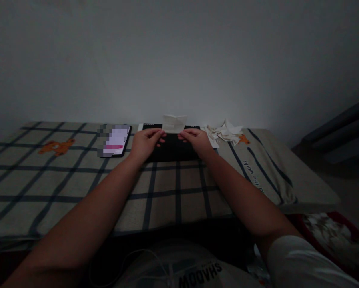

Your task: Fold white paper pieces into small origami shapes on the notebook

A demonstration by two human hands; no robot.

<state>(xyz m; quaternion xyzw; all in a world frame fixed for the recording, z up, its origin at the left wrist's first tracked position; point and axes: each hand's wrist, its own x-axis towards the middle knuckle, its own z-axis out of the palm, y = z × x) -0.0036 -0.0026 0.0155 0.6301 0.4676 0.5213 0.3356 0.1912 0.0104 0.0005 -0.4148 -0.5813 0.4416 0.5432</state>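
Note:
A small creased white paper [174, 123] stands up between both hands. My left hand [146, 142] pinches its lower left edge with closed fingers. My right hand [195, 140] pinches its lower right edge the same way. Both hands rest over a black flat board [171, 150] that lies on a checked cloth [77, 180].
A phone [117, 140] with a lit screen lies left of the board. A pile of folded paper pieces [224, 132] sits to the right. A plain wall rises behind. The cloth's right edge drops off toward a dark floor area and a patterned fabric [332, 236].

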